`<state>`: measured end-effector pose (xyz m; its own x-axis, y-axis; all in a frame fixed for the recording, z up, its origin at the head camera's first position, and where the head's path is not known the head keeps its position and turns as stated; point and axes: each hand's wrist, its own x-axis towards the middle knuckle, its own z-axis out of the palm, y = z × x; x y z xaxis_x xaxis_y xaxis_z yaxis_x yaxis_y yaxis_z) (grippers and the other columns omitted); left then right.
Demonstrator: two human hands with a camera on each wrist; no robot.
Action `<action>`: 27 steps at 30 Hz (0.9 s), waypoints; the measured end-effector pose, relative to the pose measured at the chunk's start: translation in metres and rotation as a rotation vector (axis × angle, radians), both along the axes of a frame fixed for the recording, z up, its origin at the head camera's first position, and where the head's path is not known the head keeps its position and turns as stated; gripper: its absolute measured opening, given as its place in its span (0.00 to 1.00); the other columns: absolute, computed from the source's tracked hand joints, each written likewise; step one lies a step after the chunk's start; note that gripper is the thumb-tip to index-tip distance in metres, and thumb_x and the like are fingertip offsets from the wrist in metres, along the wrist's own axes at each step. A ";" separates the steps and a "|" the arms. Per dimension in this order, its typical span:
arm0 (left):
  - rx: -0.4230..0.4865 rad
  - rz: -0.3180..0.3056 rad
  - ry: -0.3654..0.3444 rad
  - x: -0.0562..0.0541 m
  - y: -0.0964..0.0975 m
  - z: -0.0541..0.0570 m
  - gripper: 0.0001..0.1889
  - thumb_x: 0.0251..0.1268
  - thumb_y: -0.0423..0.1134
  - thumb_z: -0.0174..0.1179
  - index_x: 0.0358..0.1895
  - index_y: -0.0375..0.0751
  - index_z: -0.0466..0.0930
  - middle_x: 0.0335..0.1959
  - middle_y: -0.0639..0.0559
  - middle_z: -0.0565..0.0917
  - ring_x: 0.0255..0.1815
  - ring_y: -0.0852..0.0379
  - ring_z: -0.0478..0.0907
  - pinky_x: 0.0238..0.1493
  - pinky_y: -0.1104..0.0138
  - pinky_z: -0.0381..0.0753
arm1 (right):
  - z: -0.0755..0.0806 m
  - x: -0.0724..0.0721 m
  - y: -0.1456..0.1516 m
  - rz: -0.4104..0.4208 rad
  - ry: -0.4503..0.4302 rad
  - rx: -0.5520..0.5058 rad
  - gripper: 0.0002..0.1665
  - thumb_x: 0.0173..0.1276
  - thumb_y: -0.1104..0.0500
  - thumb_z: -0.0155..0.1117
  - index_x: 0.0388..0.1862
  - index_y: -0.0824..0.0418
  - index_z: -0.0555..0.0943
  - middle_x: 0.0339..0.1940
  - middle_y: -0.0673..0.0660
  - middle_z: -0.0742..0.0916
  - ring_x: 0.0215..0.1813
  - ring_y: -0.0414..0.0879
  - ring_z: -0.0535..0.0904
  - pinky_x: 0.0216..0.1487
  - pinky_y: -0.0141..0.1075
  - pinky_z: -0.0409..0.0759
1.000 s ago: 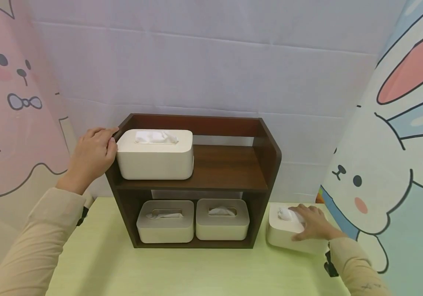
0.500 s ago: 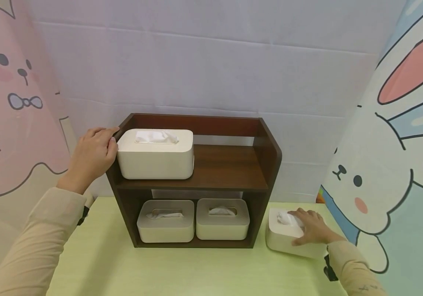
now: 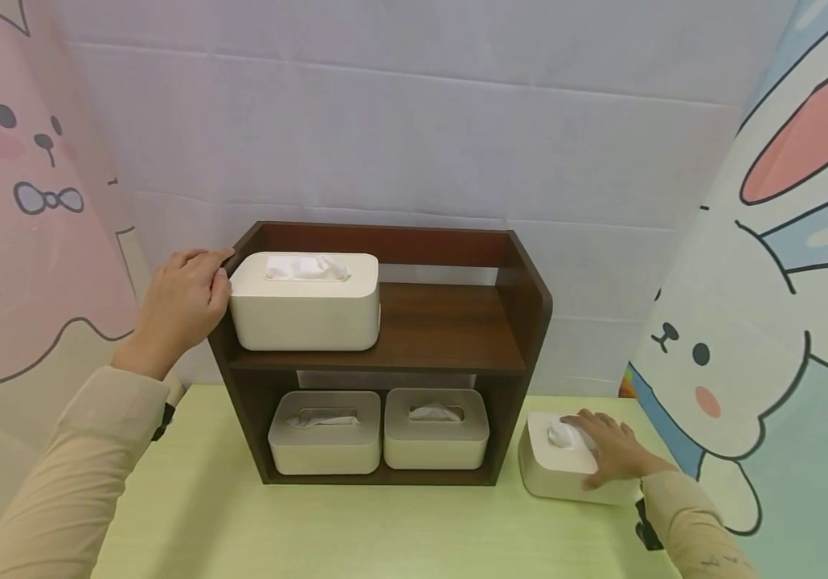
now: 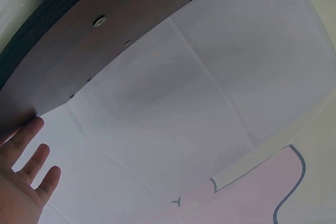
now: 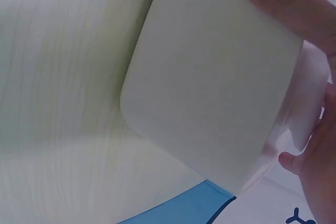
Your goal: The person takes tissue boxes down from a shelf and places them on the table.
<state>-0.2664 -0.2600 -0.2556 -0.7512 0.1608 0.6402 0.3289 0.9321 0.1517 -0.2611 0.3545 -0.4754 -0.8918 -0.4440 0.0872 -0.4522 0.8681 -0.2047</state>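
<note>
My left hand [image 3: 186, 301] rests on the upper left side panel of a dark brown two-tier shelf [image 3: 443, 322]. In the left wrist view, its fingers are fairly straight, one touching the panel edge [image 4: 58, 82]. To the right of the shelf, my right hand [image 3: 612, 446] grips a cream tissue box [image 3: 547, 474] on the table. The right wrist view shows the thumb [image 5: 283, 3] against the box's side, with other fingers partly out of view. White tissue [image 3: 562, 434] pokes from the slot beside the fingers.
One cream tissue box [image 3: 305, 322] sits at the left of the upper tier. Two more, a left box [image 3: 323, 450] and a right box [image 3: 436, 446], stand in the lower tier. Pale green table [image 3: 349, 531] lies in front; printed cloth [image 3: 783, 362] hangs at the right.
The tissue box under my right hand has shifted slightly left and towards me, and the hand has moved slightly with it. My left hand and the shelf stay put.
</note>
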 end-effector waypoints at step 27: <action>0.009 -0.012 0.018 -0.002 -0.001 -0.003 0.21 0.68 0.37 0.37 0.58 0.34 0.71 0.53 0.35 0.77 0.55 0.36 0.66 0.55 0.42 0.62 | 0.040 -0.004 -0.012 -0.055 -0.116 -0.013 0.44 0.55 0.37 0.61 0.62 0.65 0.67 0.60 0.68 0.75 0.57 0.71 0.68 0.51 0.69 0.61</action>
<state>-0.2684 -0.2612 -0.2581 -0.7375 0.1642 0.6551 0.3430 0.9267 0.1539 -0.2651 0.3425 -0.4358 -0.9190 -0.3940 -0.0127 -0.3769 0.8878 -0.2641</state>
